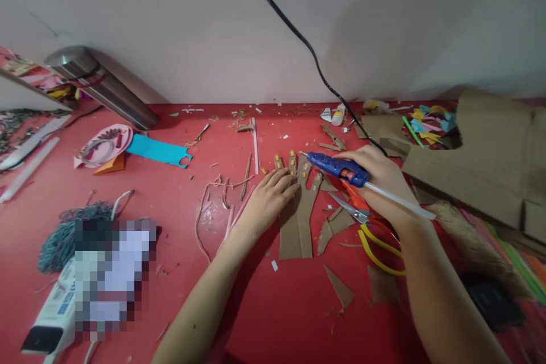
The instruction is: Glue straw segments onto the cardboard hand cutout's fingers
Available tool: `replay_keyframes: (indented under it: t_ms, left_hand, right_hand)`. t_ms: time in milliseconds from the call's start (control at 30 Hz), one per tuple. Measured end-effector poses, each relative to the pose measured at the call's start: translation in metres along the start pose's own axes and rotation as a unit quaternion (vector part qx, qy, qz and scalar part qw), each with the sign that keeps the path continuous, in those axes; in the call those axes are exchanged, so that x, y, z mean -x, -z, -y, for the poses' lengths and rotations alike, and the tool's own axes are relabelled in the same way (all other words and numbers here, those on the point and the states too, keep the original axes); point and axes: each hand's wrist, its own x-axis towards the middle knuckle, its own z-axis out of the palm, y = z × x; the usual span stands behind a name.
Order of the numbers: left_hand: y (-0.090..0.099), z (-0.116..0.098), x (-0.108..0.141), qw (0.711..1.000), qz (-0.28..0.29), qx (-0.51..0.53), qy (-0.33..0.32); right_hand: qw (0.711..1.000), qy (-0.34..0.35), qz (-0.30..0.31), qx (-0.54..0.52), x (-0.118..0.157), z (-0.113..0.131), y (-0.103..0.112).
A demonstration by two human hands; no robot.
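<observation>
Firmly, right hand's (pixel 377 173) fingers curled closed around blue glue gun (pixel 339 167).

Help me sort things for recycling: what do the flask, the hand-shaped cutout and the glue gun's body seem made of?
Flask: probably stainless steel, from its grey metallic sheen. Hand-shaped cutout: matte brown cardboard, with a lengthwise crease. Glue gun's body: likely hard blue plastic, judging by its moulded, slightly glossy shell.

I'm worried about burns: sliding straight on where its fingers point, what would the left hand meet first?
The left hand would probably meet the blue glue gun near its nozzle, though the gun's height over the cardboard cutout is unclear.
</observation>
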Motion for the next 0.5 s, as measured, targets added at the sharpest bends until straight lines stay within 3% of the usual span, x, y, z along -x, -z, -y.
replay_keyframes:
  t_ms: [133,500]
  left_hand:
    - [0.000,-0.017,0.006,0.999,-0.017,0.014,0.043]
    - [-0.009,-0.036,0.035,0.994,-0.029,0.099,0.034]
  right_hand:
    - [1.000,0.009,0.003,0.004,-0.003,-0.003,-0.002]
    - [0.996,0.025,0.082,-0.011,0.000,-0.009,-0.006]
